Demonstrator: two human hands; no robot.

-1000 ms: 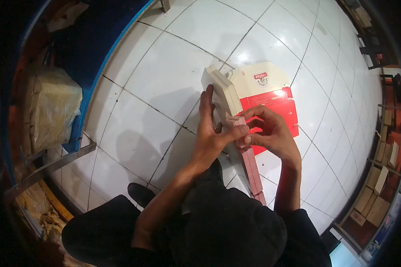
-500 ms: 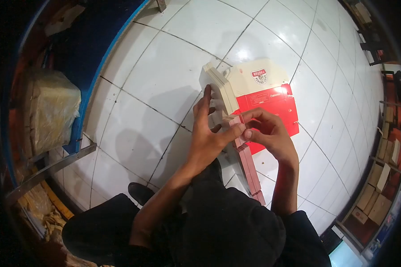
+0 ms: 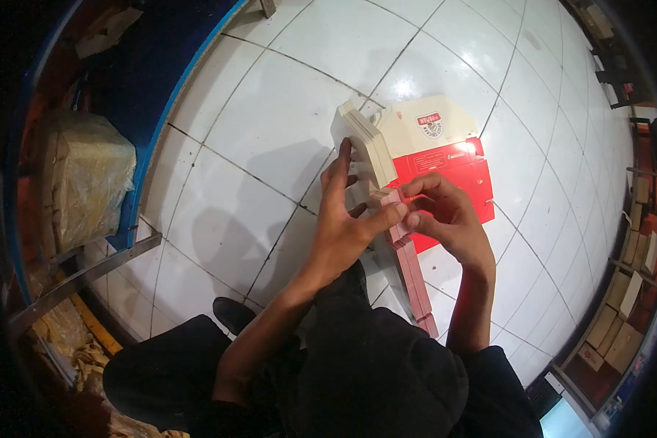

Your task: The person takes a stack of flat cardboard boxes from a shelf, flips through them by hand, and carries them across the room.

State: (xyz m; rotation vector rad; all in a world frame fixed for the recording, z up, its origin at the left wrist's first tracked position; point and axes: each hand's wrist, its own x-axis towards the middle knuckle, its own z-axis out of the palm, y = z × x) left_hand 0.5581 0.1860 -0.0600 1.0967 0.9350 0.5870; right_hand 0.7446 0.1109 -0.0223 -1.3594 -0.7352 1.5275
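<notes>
A stack of flat cardboard box blanks [image 3: 366, 144] stands on edge between my knees, cream at the far end and pinkish red along the near edges. My left hand [image 3: 343, 226] grips it from the left, with fingers spread along its side and the thumb over the top edge. At the middle of the stack, my right hand [image 3: 449, 223] has thumb and fingers pinched at the edges; how many sheets are between them I cannot make out. Flat on the floor, just right of the stack, lies a red and cream box blank [image 3: 445, 164] with a printed logo.
White floor tiles [image 3: 270, 109] surround the work. To the left stands a blue-edged table or shelf [image 3: 160, 109] with a plastic-wrapped bundle [image 3: 95, 182]. Crumpled wrapping [image 3: 58, 328] sits low at left. Shelves with cardboard boxes [image 3: 609, 321] line the right side.
Both hands keep their places on the stack, with the right fingers shifting only slightly at its edges. The whole view has moved a little.
</notes>
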